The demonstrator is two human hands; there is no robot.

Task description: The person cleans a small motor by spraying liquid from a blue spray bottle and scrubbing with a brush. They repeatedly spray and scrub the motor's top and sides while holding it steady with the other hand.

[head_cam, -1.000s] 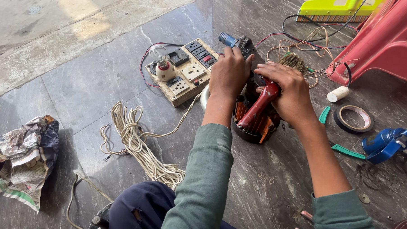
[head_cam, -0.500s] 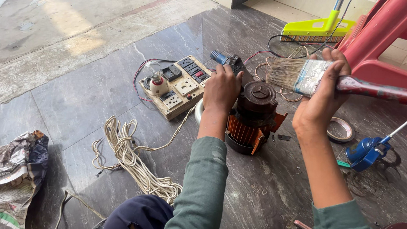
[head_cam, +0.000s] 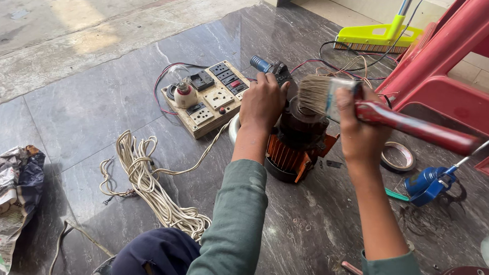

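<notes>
paintbrush point(head_cam: 332, 97) now nearer motor point(head_cam: 298, 139), within right fingers point(head_cam: 347, 111)

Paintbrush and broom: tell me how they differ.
The paintbrush is held up in the right hand; the broom rests on the floor, untouched. The paintbrush has a red handle and pale splayed bristles; the broom has a yellow-green head. The paintbrush is beside the motor; the broom lies farther back. Both have bristles.

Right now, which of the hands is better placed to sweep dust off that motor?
The right hand, probably. It grips the red-handled paintbrush, with the bristles just above the motor. The left hand rests on the motor's far side, apparently steadying it, and holds no tool.
</notes>
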